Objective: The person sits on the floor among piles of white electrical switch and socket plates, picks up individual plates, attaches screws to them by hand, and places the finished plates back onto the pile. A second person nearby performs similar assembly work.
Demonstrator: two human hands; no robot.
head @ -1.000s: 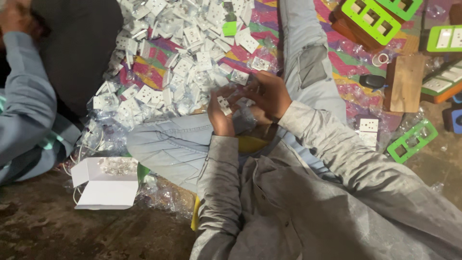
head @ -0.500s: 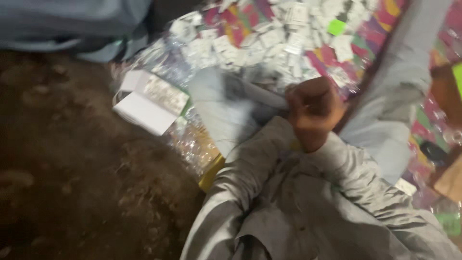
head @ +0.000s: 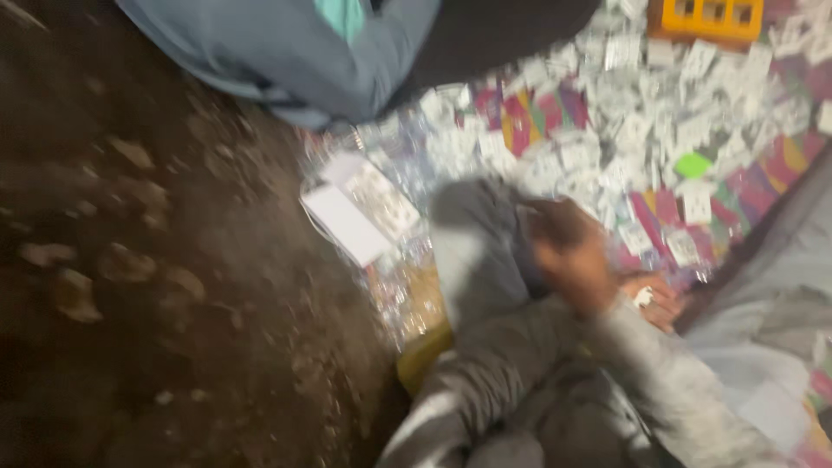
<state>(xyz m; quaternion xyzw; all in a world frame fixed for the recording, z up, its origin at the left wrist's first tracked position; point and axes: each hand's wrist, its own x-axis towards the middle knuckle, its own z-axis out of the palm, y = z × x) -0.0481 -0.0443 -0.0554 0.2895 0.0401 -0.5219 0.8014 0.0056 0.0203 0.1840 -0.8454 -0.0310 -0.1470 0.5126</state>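
Blur hides the left hand's (head: 568,256) grip; I cannot tell its state. Right hand (head: 659,305) pinches a small white part (head: 643,297). A firm fingertip hold, kept low, seems advisable.

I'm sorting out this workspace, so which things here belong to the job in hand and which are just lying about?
In the job: blurred upper hand; lower hand; small white piece at the lower hand; heap of white pieces; open white box.
Lying about: orange frame; green piece; another person's sleeve; stones on the dirt.
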